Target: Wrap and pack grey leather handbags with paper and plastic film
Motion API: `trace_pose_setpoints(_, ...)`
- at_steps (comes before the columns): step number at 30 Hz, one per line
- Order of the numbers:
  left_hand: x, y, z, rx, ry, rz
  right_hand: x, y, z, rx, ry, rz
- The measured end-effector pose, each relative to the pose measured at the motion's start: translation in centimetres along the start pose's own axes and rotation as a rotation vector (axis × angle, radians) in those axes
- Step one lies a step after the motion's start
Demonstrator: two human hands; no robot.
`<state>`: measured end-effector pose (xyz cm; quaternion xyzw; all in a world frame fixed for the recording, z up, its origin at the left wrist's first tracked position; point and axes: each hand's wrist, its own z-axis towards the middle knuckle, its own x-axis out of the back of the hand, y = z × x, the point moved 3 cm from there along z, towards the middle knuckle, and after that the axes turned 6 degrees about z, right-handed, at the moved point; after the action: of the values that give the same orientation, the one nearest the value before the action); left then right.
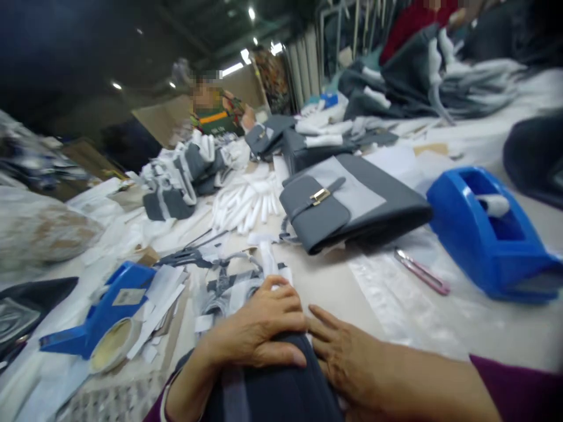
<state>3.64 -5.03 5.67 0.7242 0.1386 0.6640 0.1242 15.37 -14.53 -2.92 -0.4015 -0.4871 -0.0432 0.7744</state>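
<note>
At the bottom middle of the head view lies a dark blue-grey bag (272, 390) with a pale strip across it. My left hand (264, 328) grips its far end, thumb on the near face and fingers curled over the edge. My right hand (352, 357) rests along the bag's right side, fingers stretched out and touching it; its palm is partly hidden. Just beyond my left hand are grey straps in white wrapping (237, 281). Farther off, a grey flap bag (321, 217) with a gold buckle lies on the table.
A blue tape dispenser (475, 246) stands at the right, near a pink box cutter (422, 272). Another blue dispenser (118, 299) and a tape roll (114, 346) are at the left. White wrapped rolls (246, 202) and more bags (171, 196) lie behind. Two people are across the table.
</note>
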Motion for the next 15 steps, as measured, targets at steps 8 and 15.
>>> trace_pose_setpoints(8, -1.0, -1.2, -1.2, -0.088, 0.185, 0.097, 5.6, 1.8, 2.2, 0.01, -0.174, -0.037)
trace_pose_setpoints(15, -4.6, -4.0, -0.5, -0.075, 0.332, 0.165, 18.7, 6.4, 13.1, -0.458, 0.082, -0.251)
